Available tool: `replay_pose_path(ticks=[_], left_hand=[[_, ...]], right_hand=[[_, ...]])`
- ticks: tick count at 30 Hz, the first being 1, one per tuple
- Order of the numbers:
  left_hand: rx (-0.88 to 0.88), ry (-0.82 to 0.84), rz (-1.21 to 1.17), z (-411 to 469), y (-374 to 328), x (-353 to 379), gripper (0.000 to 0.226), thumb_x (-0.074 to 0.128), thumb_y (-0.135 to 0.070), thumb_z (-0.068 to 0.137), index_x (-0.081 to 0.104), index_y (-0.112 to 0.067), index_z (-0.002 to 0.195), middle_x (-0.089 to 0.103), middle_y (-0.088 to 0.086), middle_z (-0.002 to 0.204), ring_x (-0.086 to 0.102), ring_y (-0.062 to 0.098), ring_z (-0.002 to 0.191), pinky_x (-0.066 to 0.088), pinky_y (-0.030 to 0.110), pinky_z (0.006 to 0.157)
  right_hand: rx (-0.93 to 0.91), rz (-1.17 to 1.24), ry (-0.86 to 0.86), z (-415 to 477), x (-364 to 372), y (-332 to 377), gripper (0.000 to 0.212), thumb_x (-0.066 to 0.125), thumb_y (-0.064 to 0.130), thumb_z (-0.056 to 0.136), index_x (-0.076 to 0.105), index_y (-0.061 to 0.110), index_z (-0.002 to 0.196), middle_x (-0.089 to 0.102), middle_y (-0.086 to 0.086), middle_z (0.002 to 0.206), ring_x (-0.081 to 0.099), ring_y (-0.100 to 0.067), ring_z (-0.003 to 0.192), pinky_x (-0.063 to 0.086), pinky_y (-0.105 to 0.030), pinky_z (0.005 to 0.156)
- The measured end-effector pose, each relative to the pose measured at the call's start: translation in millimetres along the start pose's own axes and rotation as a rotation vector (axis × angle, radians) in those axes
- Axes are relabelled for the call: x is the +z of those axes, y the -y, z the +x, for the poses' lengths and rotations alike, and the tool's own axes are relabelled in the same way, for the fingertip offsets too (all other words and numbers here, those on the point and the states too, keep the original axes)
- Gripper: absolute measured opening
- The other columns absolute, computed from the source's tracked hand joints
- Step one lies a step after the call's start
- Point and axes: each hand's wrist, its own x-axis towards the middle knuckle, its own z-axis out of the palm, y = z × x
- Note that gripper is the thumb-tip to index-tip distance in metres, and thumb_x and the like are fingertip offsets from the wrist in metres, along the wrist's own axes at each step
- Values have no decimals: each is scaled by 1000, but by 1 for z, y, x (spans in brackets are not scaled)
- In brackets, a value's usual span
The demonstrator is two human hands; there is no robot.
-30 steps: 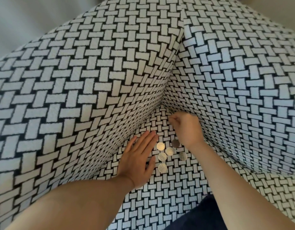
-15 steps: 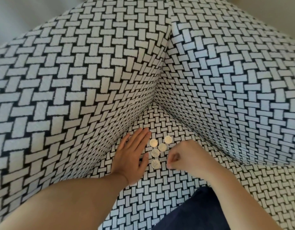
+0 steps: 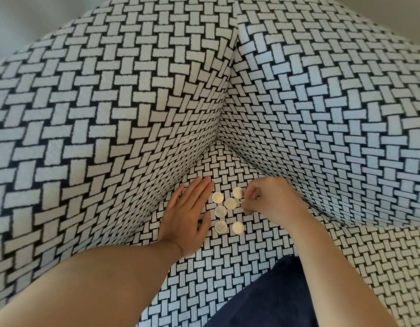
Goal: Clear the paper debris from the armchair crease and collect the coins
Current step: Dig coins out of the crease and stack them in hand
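Note:
Several silver coins (image 3: 230,203) lie in a loose cluster on the seat of the black-and-white woven-pattern armchair (image 3: 133,114). My left hand (image 3: 189,213) rests flat on the seat just left of them, fingers straight and together, holding nothing. My right hand (image 3: 272,201) is curled at the right side of the cluster. Its fingertips pinch the edge of a darker coin (image 3: 248,211), which is partly hidden under them. I see no paper debris in the corner crease (image 3: 219,138) behind the coins.
The chair back and the arm rise steeply on the left and right, closing in a narrow corner of seat. Dark blue fabric (image 3: 270,298) lies on the seat's near edge between my forearms.
My right hand drew back from the corner crease to the coins, then shifted up and right, uncovering a silver coin at the bottom of the cluster. My left hand stayed flat.

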Motion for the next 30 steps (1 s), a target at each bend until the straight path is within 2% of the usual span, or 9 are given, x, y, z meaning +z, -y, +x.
replay_pose_path(ticks=[3,5,11,14,17,20,25,28,30], left_hand=[[-3,0,1,0,0,1,59,27,-35,93,21,-18,150,19,-5,156,10,9,145,7,37,118],[-2,0,4,0,-1,2,59,27,-34,93,21,-19,150,19,-6,156,10,8,145,6,37,118],[-2,-11,18,-1,1,4,59,27,-34,93,19,-19,150,17,-6,157,9,9,145,5,37,118],[0,-3,29,0,1,7,60,27,-34,93,18,-18,150,16,-4,157,9,9,145,6,38,117],[-17,21,58,-4,0,9,60,25,-34,93,14,-18,150,13,-5,157,6,9,145,7,40,117],[-35,63,73,-5,0,8,60,21,-36,94,12,-20,151,9,-7,157,2,7,145,6,40,117],[-44,95,86,1,4,6,60,11,-42,93,5,-24,151,2,-9,157,-3,5,144,1,38,119],[-41,125,25,6,3,2,59,19,-42,95,4,-26,151,-2,-14,156,-6,2,143,-6,34,117],[-69,159,-56,6,-1,0,60,31,-39,97,6,-29,150,-4,-20,152,-5,1,143,-10,30,115]], right_hand=[[46,-60,-7,4,7,6,12,73,39,78,66,30,83,68,10,88,63,-12,87,53,-33,79],[69,-81,-7,7,11,9,8,70,37,81,67,30,82,68,8,88,62,-13,85,53,-31,77],[49,-42,48,11,18,7,20,60,26,89,67,24,71,71,5,79,62,-12,72,53,-30,73],[21,41,84,9,20,0,17,57,23,91,66,23,77,70,4,75,55,-7,57,49,-27,63],[40,164,78,2,21,-10,14,58,20,90,64,21,77,70,4,81,66,-18,72,53,-29,67],[56,238,22,-10,24,-21,11,60,20,90,61,22,80,68,5,87,66,-16,79,54,-28,72],[7,302,-103,-30,24,-24,15,59,21,91,56,26,77,69,10,85,57,3,66,45,-12,60],[-38,415,-206,-46,18,-18,8,60,19,90,59,23,82,69,13,72,59,4,57,44,-9,55],[-46,487,-256,-60,17,-16,7,61,19,90,60,23,96,69,12,71,56,-4,52,42,-13,52]])
